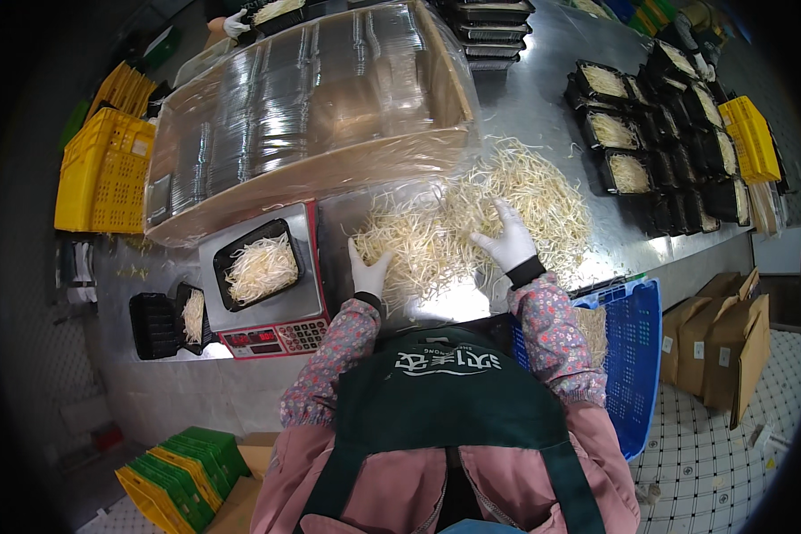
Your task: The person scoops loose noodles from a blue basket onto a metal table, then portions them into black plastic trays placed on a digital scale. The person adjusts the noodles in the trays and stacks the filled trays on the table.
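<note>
A wide loose heap of pale bean sprouts (543, 200) lies on the metal table in front of me. My left hand (370, 271), in a white glove, is at the heap's left edge, thumb and fingers spread apart. Also gloved in white, my right hand (510, 244) rests against the sprouts further right, its fingers stretched out and apart. Neither hand grips anything that I can make out. To the left, a black tray (297, 252) of sprouts sits on a red digital scale (264, 348) with a metal plate.
Clear plastic lids (285, 98) fill a large film-lined carton (400, 151) behind the scale. Black trays (134, 325) stand left of it. Filled trays (630, 173) crowd the right side. A blue basket (636, 356) is by my right arm. Other people's gloved hands (236, 24) show at the far edge.
</note>
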A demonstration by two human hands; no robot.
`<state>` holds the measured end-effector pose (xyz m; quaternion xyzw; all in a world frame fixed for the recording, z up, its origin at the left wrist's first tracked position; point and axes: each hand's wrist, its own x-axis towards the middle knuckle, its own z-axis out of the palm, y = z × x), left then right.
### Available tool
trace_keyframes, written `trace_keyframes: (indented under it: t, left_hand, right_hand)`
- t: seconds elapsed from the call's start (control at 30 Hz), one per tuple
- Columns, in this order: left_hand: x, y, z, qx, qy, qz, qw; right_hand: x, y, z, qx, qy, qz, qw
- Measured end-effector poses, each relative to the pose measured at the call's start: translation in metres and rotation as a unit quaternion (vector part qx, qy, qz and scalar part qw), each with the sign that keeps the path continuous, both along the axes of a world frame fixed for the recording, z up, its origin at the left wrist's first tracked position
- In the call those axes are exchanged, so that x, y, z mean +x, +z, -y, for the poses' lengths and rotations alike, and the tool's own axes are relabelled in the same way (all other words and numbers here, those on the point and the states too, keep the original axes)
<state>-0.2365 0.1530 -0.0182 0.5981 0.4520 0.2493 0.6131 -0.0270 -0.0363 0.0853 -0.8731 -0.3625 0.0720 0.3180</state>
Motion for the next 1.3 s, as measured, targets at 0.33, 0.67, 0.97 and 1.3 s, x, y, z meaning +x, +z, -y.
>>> trace_keyframes:
  t: [0.33, 0.67, 0.97, 1.3]
  left_hand:
    - [0.003, 0.02, 0.004, -0.013, 0.003, -0.007, 1.0]
    - [0.0, 0.017, 0.003, 0.033, -0.012, -0.024, 0.999]
    - [-0.002, 0.012, 0.001, -0.016, -0.018, 0.029, 0.999]
    - [-0.005, -0.009, -0.003, -0.061, -0.021, 0.07, 0.995]
  right_hand:
    - [-0.061, -0.033, -0.035, -0.067, 0.164, -0.032, 0.984]
    - [-0.078, -0.012, -0.038, -0.001, 0.13, -0.089, 0.988]
    - [-0.083, -0.035, -0.049, -0.035, 0.182, -0.056, 0.981]
    - [0.034, 0.047, 0.108, 0.283, -0.105, -0.318, 0.899]
